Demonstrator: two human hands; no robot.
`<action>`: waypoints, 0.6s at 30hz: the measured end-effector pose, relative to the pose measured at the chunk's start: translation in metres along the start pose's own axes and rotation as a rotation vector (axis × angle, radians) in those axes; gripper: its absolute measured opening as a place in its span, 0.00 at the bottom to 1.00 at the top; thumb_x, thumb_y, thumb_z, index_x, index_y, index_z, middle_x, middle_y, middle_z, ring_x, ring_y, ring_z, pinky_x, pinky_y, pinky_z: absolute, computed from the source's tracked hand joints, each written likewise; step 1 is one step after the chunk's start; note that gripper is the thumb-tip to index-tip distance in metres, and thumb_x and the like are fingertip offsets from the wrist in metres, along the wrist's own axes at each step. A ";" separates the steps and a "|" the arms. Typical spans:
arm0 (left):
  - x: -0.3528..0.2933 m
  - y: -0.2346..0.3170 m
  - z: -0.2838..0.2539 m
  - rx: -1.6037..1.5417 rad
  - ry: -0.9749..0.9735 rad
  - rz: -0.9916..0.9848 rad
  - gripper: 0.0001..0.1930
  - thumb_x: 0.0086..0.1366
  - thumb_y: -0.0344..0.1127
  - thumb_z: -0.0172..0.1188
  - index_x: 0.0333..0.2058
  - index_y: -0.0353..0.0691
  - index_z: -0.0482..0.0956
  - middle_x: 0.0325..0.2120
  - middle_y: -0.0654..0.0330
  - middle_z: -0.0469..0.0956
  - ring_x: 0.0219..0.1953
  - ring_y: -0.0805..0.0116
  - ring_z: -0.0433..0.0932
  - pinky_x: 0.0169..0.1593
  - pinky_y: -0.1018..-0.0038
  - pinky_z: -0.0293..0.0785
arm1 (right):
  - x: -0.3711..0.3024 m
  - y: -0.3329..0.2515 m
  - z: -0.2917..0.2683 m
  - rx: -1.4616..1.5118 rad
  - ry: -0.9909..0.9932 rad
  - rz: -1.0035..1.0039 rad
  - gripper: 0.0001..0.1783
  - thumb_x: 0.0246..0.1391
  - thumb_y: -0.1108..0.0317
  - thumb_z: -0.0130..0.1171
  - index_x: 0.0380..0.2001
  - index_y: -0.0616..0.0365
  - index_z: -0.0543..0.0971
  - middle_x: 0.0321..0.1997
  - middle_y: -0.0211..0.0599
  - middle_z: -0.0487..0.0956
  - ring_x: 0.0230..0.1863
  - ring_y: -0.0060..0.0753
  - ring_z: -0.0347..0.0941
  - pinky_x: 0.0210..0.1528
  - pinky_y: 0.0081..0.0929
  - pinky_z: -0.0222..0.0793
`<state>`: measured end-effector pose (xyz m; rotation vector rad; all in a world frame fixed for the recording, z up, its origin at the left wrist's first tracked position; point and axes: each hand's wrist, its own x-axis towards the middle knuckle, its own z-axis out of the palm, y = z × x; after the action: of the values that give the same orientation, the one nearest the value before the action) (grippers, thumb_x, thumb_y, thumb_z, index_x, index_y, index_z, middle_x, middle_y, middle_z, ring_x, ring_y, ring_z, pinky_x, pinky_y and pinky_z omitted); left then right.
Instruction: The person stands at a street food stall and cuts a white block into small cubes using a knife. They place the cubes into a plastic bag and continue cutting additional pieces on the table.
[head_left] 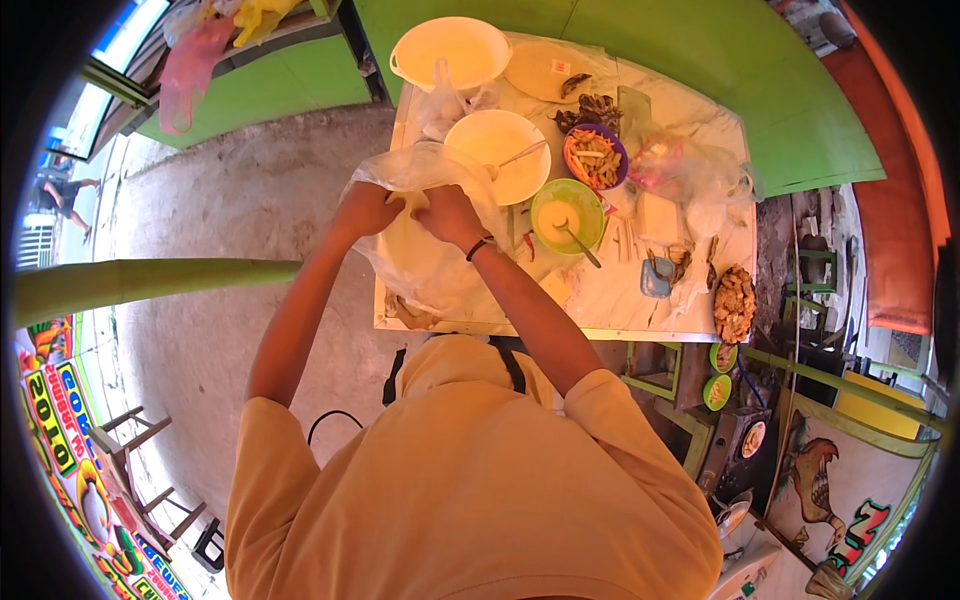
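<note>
A large clear plastic bag [430, 270] lies at the table's front left, bunched and creased. My left hand [375, 208] grips its upper left part with curled fingers. My right hand [447, 216], with a dark band at the wrist, is closed on the bag a short way to the right. Pale contents seem to show through the film, but I cannot make out what they are. Just beyond my right hand stands a cream bowl [535, 165] with a spoon in it. Right of it is a green bowl [599, 197] holding a pale mixture and a spoon.
A large cream basin [450, 50] stands at the back left of the table [610, 322]. A purple bowl [623, 160] holds orange and pale strips. Brown fried pieces [735, 303] sit at the right edge, near a blue container [657, 277]. A green pole [160, 288] extends at left.
</note>
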<state>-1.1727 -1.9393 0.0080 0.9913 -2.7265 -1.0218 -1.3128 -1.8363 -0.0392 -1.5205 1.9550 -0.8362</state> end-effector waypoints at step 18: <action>0.000 -0.018 -0.053 0.186 -0.108 -0.077 0.20 0.50 0.41 0.66 0.42 0.43 0.78 0.36 0.53 0.80 0.40 0.54 0.77 0.43 0.65 0.72 | 0.011 0.060 -0.013 0.188 0.048 -0.354 0.15 0.48 0.56 0.59 0.27 0.59 0.80 0.33 0.49 0.78 0.37 0.50 0.73 0.41 0.42 0.67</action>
<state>-1.1482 -1.9803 0.0383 1.1062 -2.9378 -0.8693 -1.3636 -1.8342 -0.0756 -1.7695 1.6075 -1.1764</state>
